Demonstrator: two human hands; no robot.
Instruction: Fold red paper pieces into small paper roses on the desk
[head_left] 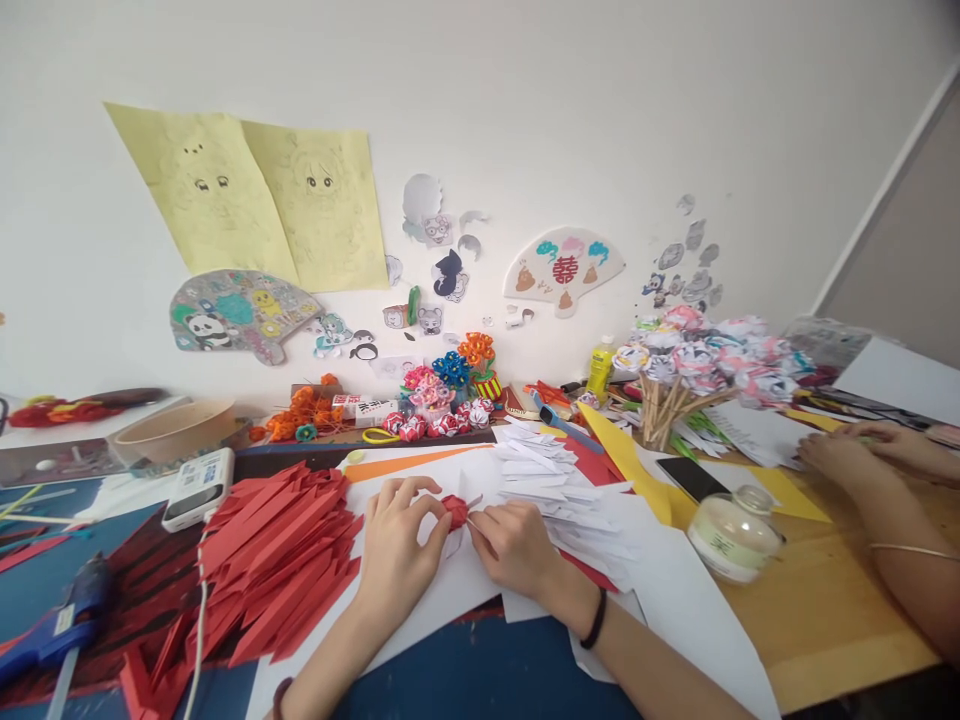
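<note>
1. Red flower (454,512): I see it over white paper (465,585).
2. Left hand (403,525) pinches its left side, thumb and forefinger nearly closed.
3. Right hand (517,540), fingers curled tight, pinches its right edge.
4. Red strips (285,550) lie left, white strips (540,470) right.

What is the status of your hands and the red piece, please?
Left hand pinching red piece. Right hand at its other side, grip unclear. Red strips beside left hand; white strips beyond right.
</note>
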